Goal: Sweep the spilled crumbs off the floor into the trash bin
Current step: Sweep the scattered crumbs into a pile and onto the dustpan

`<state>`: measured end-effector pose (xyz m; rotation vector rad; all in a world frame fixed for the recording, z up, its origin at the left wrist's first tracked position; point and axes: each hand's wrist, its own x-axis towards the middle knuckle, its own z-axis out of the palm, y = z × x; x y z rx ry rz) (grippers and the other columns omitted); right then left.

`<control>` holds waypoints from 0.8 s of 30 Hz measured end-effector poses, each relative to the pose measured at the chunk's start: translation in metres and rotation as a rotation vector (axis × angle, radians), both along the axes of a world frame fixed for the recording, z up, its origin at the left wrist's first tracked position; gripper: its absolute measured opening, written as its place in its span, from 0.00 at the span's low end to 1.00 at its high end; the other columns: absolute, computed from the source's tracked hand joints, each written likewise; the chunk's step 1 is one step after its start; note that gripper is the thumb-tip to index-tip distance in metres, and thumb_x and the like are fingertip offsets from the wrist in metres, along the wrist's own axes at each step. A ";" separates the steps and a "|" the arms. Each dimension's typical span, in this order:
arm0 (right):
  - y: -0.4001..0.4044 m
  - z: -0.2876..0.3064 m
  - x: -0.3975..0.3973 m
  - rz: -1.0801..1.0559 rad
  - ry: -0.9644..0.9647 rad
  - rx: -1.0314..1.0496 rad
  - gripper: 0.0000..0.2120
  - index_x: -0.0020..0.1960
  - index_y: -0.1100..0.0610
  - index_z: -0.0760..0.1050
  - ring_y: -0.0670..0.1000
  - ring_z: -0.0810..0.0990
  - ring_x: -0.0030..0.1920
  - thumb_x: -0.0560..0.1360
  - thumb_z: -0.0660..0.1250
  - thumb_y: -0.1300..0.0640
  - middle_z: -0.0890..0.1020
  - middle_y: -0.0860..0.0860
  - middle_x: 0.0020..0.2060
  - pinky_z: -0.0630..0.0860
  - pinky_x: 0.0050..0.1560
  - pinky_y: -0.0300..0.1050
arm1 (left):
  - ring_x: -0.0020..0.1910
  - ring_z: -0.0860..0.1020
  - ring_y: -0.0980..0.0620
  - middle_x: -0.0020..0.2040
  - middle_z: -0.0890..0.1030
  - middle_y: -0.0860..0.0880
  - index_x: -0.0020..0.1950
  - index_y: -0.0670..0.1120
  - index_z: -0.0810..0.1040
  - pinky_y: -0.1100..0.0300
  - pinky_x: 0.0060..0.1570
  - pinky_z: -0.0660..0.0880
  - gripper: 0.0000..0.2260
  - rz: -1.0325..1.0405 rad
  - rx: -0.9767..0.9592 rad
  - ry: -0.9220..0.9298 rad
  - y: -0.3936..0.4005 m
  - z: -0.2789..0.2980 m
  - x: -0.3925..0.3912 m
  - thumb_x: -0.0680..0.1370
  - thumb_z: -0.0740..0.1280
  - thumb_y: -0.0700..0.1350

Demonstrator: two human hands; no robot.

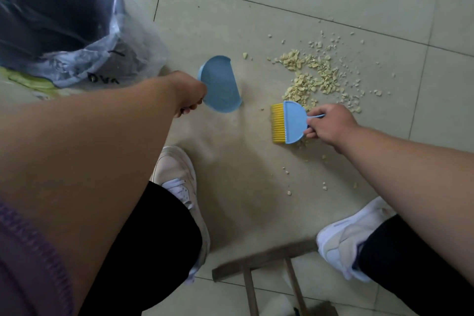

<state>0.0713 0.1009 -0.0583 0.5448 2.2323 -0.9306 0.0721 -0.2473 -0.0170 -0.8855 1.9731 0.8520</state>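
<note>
Pale yellow crumbs (pixel 315 77) lie scattered on the tiled floor at the centre right. My left hand (pixel 188 93) grips the handle of a small blue dustpan (pixel 220 84), which sits left of the pile with a gap between them. My right hand (pixel 327 124) holds a small blue brush with yellow bristles (pixel 288 123) at the near edge of the crumbs, bristles pointing left. The trash bin (pixel 51 20), dark and lined with a clear plastic bag, stands at the upper left.
My two white shoes (pixel 179 174) (pixel 348 236) stand on the floor below the hands. A wooden stool frame (pixel 266 261) lies between them at the bottom. A few stray crumbs (pixel 324 186) lie near the right shoe.
</note>
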 end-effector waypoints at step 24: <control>0.010 0.003 0.021 0.793 -0.020 0.206 0.05 0.51 0.53 0.83 0.52 0.83 0.44 0.77 0.71 0.61 0.82 0.51 0.43 0.77 0.45 0.43 | 0.27 0.68 0.47 0.33 0.75 0.44 0.43 0.42 0.79 0.63 0.27 0.62 0.07 -0.130 0.006 -0.071 0.013 -0.004 -0.005 0.76 0.64 0.43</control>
